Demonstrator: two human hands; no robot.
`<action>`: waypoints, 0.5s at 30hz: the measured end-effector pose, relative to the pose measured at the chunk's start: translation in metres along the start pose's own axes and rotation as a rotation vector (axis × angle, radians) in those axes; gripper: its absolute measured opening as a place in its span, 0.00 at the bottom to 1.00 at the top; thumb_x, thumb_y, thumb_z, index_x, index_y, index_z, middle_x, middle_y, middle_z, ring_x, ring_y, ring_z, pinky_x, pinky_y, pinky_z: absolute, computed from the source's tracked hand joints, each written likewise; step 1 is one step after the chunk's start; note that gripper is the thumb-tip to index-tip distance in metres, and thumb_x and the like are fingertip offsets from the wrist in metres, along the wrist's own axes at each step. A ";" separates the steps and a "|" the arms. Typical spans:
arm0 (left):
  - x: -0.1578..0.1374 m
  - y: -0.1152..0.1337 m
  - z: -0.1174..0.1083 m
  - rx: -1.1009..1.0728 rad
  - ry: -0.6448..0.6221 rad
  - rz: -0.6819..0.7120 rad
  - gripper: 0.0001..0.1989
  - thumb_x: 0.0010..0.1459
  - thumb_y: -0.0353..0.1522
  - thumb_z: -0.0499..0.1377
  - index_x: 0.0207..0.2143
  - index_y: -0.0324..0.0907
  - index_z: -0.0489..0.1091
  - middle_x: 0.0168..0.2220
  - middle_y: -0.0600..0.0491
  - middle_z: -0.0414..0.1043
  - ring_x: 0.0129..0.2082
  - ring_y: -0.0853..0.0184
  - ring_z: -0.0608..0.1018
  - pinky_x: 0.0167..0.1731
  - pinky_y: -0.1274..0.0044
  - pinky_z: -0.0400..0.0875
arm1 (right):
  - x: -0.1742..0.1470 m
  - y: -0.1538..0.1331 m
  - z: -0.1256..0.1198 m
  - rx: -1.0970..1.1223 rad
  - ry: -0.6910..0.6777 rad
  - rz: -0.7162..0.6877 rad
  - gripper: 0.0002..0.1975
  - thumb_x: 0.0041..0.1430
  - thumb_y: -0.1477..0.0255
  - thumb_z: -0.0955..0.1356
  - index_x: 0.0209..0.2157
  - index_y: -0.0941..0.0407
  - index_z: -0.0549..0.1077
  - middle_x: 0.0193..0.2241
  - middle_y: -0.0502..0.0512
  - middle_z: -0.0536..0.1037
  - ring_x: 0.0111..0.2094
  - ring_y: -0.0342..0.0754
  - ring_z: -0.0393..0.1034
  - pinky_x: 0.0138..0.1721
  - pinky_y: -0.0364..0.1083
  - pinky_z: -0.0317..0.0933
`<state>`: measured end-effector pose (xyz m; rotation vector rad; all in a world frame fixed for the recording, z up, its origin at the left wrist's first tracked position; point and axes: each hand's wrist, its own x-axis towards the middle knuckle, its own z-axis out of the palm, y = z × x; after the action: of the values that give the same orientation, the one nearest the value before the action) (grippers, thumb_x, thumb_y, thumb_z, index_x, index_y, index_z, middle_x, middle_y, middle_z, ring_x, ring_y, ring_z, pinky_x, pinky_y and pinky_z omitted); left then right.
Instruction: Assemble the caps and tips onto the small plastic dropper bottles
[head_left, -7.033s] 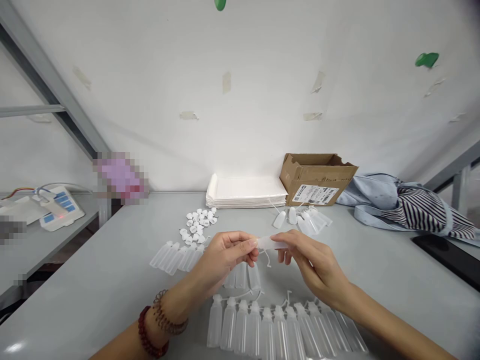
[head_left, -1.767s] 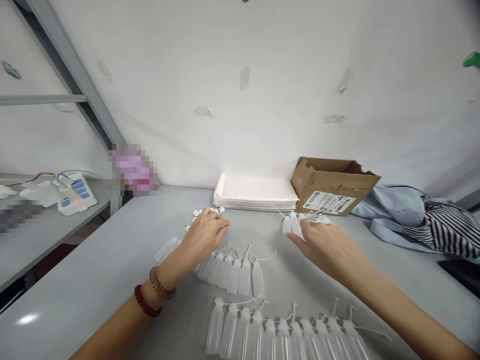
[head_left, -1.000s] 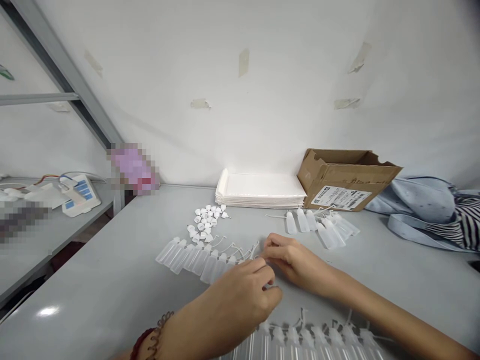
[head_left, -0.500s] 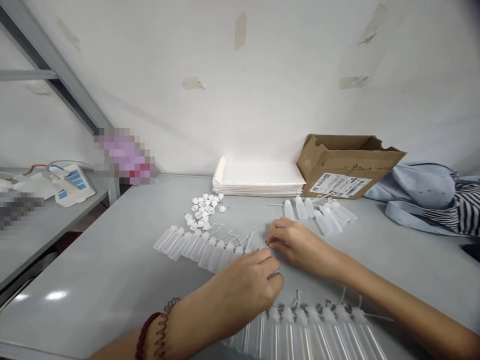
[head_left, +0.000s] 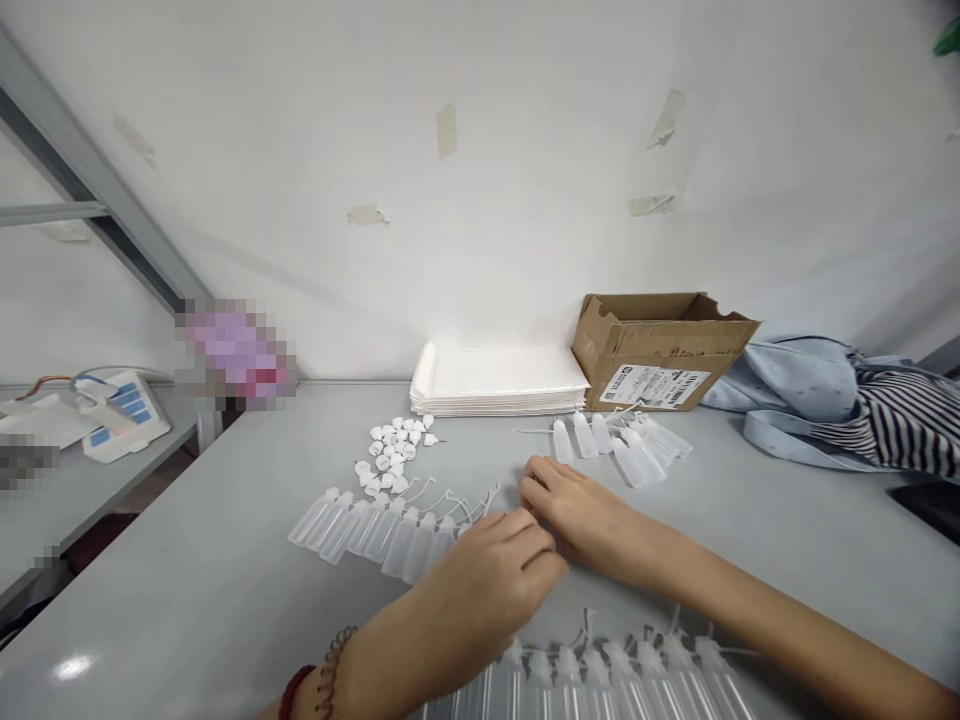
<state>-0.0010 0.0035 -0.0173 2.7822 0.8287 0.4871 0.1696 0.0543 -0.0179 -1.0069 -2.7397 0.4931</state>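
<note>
My left hand [head_left: 487,570] is closed, fingers curled inward, over the right end of a row of small translucent squeeze bottles [head_left: 386,525] with thin white straps. My right hand [head_left: 581,510] meets it at the fingertips, its fingers pinched together. Whatever lies between the two hands is hidden by the fingers. Close in front, below both hands, another row of squeeze bottles [head_left: 615,680] lies side by side with straps pointing away from me. Small white caps [head_left: 394,455] lie in a loose pile beyond the left row.
More squeeze bottles [head_left: 637,455] lie beyond my right hand. Behind them are a stack of white padded envelopes [head_left: 499,385] and an open cardboard box [head_left: 660,365]. A light-blue cloth bag [head_left: 795,390] with striped fabric [head_left: 900,410] is at the right, a dark flat object [head_left: 930,510] nearby.
The view has tilted up and shifted slightly right. Both hands stay close together; the thin white loop by my right fingertips is now hidden.
</note>
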 end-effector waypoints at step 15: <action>-0.005 -0.025 -0.020 -0.482 0.577 -0.487 0.09 0.53 0.28 0.61 0.38 0.44 0.72 0.39 0.52 0.72 0.36 0.68 0.74 0.37 0.75 0.70 | 0.006 0.002 -0.010 0.935 0.230 0.296 0.11 0.52 0.75 0.66 0.38 0.57 0.64 0.29 0.51 0.75 0.30 0.46 0.76 0.31 0.44 0.66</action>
<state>-0.0247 0.0226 -0.0067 1.9225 1.2485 1.2210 0.1694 0.0621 -0.0096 -1.0703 -1.7833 1.4110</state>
